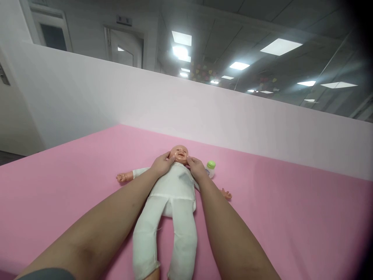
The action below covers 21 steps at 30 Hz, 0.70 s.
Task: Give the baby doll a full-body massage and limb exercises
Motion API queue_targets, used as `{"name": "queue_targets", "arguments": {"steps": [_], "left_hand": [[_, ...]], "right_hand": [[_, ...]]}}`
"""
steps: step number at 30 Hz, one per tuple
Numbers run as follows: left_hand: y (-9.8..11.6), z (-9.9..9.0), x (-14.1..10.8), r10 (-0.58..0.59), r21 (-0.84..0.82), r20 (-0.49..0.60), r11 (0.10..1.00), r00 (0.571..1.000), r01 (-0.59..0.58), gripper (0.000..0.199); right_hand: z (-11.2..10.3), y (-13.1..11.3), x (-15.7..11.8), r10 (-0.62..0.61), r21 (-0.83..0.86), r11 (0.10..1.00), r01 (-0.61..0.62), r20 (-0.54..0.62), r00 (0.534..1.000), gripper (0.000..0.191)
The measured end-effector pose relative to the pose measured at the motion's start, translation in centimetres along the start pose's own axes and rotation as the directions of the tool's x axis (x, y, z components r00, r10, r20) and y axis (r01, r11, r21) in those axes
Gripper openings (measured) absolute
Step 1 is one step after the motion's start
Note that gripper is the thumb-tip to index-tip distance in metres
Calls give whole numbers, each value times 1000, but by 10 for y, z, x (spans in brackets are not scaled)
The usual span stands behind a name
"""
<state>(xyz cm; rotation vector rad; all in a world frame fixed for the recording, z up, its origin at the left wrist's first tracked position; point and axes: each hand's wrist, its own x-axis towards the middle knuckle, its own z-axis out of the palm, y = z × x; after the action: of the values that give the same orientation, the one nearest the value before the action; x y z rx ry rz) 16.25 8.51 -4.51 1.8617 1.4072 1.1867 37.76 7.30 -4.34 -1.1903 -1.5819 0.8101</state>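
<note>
A baby doll (173,184) with a white cloth body lies on its back on the pink surface (276,217), legs toward me and arms spread to the sides. My left hand (162,164) holds one side of its head, the thumb resting on the cheek near the mouth. On the other side, my right hand (197,168) cups the head in the same way, thumb against the cheek. The fingers of both hands are partly hidden beside and behind the head. Just beyond my right wrist stands a small clear bottle (211,169) with a green cap, partly covered by that hand.
A white wall panel (233,120) rises along the far edge of the pink surface. Above it, lit ceiling panels show in dark glass (210,46). Doors (122,46) stand at the back left, and another door (14,105) is at the far left.
</note>
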Motion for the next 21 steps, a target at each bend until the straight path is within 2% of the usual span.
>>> {"name": "queue_targets", "arguments": {"steps": [5,9,15,21], "left_hand": [[3,1,-1,2,-55,-10,999,1000,-3,61],[9,-3,-5,34,-5,17,999,999,-34,62],[13,-5,-9,23,54,30,998,999,-25,63],[10,-5,-7,32,81,34,996,999,-34,62]], "right_hand": [[3,-1,-2,-5,0,1000,5,-21,1000,61],[6,-5,-7,-23,-1,1000,23,-26,999,57],[9,-3,-6,24,-59,998,-29,-83,996,66],[6,1,-4,-34,-6,999,34,-40,999,55]]}}
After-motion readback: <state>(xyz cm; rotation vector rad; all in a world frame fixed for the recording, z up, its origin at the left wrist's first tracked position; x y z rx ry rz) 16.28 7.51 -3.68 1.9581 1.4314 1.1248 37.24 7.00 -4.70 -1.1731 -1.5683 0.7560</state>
